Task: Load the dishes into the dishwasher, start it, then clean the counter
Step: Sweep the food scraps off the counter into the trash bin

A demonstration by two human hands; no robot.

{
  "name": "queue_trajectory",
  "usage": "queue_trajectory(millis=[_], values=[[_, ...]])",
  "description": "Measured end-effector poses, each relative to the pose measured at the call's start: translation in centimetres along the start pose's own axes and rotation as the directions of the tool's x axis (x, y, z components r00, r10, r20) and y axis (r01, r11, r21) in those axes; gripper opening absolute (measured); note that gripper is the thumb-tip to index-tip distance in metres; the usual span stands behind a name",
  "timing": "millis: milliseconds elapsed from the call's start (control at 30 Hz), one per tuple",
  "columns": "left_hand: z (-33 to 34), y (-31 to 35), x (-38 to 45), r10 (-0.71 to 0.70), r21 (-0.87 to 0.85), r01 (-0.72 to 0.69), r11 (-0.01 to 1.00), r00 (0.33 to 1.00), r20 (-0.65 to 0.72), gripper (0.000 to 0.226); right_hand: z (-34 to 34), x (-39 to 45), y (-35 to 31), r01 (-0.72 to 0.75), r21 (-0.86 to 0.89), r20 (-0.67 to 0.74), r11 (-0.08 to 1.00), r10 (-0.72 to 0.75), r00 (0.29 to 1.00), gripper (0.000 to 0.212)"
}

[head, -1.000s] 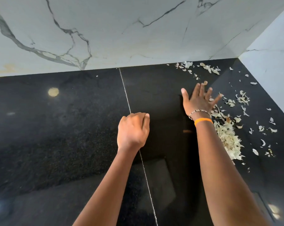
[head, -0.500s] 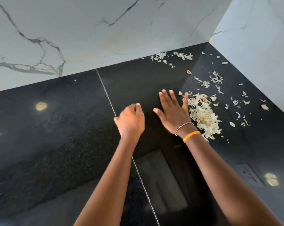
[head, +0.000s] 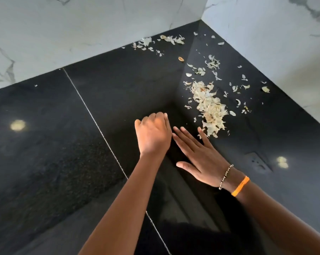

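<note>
Right hand: the right hand [head: 201, 159] lies flat on the black counter [head: 63, 162] at about 5 o'clock from the frame centre, fingers straight and spread, gripping nothing; a beaded bracelet [head: 226, 176] and an orange band [head: 240, 186] sit at the wrist.
Left hand: the left hand [head: 152, 134] is just beside it at its 10 o'clock, fingers curled under; whether it holds anything, I cannot tell.
Counter seam: a pale seam [head: 100, 129] runs from 11 o'clock to 5 o'clock, passing under the left forearm.
Peel pile: the main heap of pale peelings [head: 209, 107] lies at 1 o'clock from the right hand, its near edge just beside the little finger.
Loose scraps: scattered scraps [head: 213, 64] spread further out at 1 o'clock, with a thin line of scraps [head: 155, 42] along the marble wall [head: 82, 34] at 12 o'clock.
Step in hand: judged as clearing the counter, gathering peelings by hand.
Doing it well: keep the palm edge pressed to the stone and sweep in short strokes; light flakes will likely slip under raised fingers; bring the corner scraps into the heap first.
Writing: no brand, label or readable text shows.
</note>
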State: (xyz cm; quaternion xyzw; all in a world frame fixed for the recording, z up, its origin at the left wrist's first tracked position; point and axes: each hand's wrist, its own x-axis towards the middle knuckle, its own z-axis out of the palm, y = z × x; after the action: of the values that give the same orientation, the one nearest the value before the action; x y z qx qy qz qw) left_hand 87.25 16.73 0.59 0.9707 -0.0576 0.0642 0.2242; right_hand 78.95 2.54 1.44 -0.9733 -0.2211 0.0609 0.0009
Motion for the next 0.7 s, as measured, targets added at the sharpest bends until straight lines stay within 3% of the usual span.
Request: queue_trajectory(millis=[67,300,367,533,600,700], values=[[-0.1,-0.4,-0.1,0.0,0.001,0.0,1.0,0.999,-0.042,0.036,0.2,0.5,1.9,0.011,-0.025,0.013,1.0,-0.011,1.0,0.068],[0.3,-0.3,-0.1,0.017,-0.007,-0.018,1.0,0.996,-0.09,0.037,-1.1,4.9,9.7,-0.213,-0.118,-0.009,0.97,0.213,0.977,0.09],[0.3,-0.2,0.0,0.016,-0.01,-0.017,1.0,0.995,-0.101,0.036,-1.7,4.7,8.4,-0.19,-0.111,-0.033,0.975,0.188,0.982,0.087],[0.5,-0.5,0.0,0.02,0.025,-0.019,1.0,0.999,-0.047,0.036,0.5,1.2,1.3,0.064,-0.1,-0.075,0.993,-0.071,0.995,0.072],[0.4,-0.3,0.1,0.066,0.037,-0.065,0.997,0.997,-0.041,0.031,0.9,1.0,2.5,-0.021,-0.065,-0.037,0.998,0.019,0.999,0.072],[0.4,0.2,-0.1,0.219,0.078,-0.215,0.974,0.975,-0.046,0.018,0.2,1.9,6.8,-0.301,-0.046,-0.038,0.952,0.3,0.953,0.087]])
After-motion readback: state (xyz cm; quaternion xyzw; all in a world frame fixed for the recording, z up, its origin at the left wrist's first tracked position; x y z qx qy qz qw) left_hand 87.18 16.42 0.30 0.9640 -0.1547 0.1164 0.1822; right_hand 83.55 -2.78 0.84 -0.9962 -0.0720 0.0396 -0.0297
